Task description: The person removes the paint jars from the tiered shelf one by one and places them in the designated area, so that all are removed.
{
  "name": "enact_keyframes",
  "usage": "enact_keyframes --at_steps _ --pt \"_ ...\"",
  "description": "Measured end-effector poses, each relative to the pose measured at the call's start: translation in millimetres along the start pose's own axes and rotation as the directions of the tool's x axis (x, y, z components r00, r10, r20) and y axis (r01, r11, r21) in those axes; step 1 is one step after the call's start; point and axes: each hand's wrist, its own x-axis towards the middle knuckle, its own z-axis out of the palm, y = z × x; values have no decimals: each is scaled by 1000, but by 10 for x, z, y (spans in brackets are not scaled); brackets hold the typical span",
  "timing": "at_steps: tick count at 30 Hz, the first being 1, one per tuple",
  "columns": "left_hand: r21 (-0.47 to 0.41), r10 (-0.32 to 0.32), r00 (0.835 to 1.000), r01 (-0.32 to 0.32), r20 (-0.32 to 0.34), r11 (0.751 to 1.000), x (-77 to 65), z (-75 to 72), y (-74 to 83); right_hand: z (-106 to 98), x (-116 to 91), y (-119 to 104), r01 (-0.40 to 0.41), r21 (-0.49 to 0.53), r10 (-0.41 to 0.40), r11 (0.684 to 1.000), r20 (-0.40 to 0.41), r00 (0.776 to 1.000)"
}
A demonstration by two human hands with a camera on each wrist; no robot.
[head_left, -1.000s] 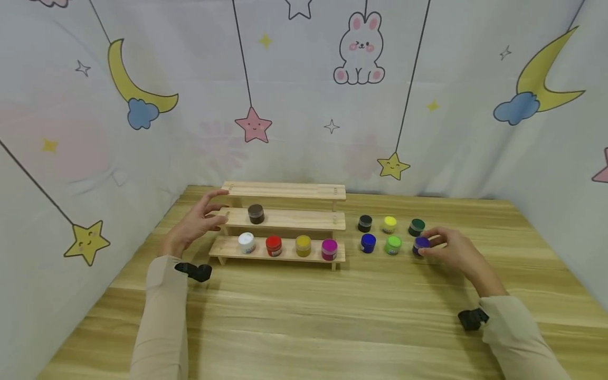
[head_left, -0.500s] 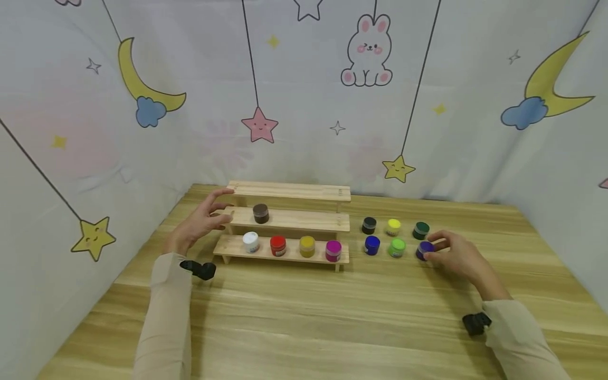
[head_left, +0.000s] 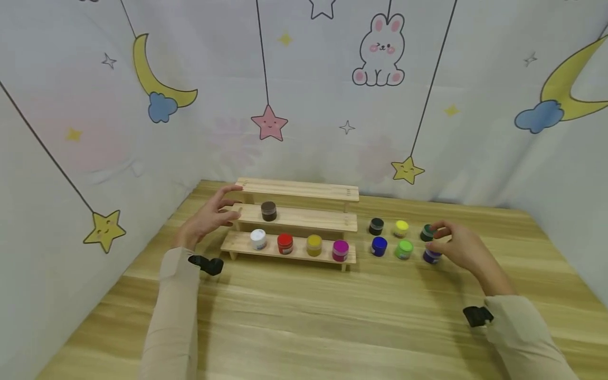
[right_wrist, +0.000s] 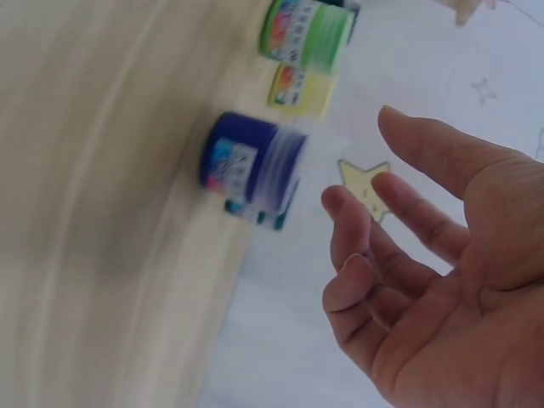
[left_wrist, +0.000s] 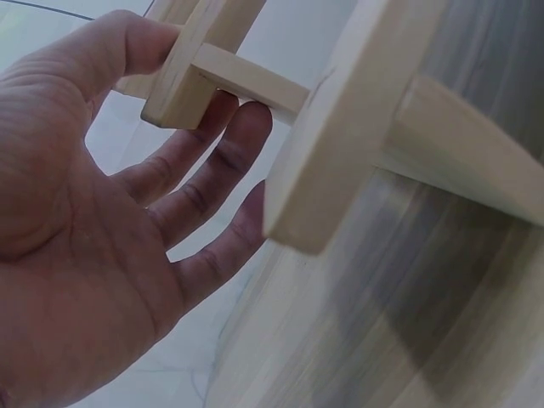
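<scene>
A three-tier wooden rack (head_left: 309, 217) stands at the back of the table. My left hand (head_left: 209, 217) holds its left end; in the left wrist view the thumb and curved fingers (left_wrist: 204, 191) lie around the shelf ends. My right hand (head_left: 461, 247) is raised beside a purple paint jar (head_left: 432, 257), its fingers loosely bent. The right wrist view shows a gap between that hand and the purple jar, with nothing in the fingers. Behind the purple jar is a dark green jar (head_left: 426, 233), partly covered by my fingertips in the head view.
White (head_left: 258, 239), red (head_left: 285, 244), ochre (head_left: 314, 245) and magenta (head_left: 340, 250) jars line the bottom shelf. A brown jar (head_left: 268, 211) sits on the middle shelf. Right of the rack stand black (head_left: 377, 226), yellow (head_left: 401, 228), blue (head_left: 379, 246) and light green (head_left: 404, 249) jars.
My right hand has come off the purple jar and lifted slightly, leaving the jar on the table. The left hand stays at the rack. The head view has shifted a little.
</scene>
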Motion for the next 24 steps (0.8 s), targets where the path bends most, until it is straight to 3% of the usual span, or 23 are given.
enact_keyframes --at_steps 7,19,24 --pt "-13 -8 1000 8 5 1000 3 2 -11 7 136 -320 68 -21 -68 997 -1 998" --pt "-2 0 1000 0 5 1000 46 -22 -4 152 345 -965 206 173 -212 963 16 977" --pt "-9 -16 1000 16 -8 1000 20 -11 -32 292 450 -1210 277 179 -282 944 2 959"
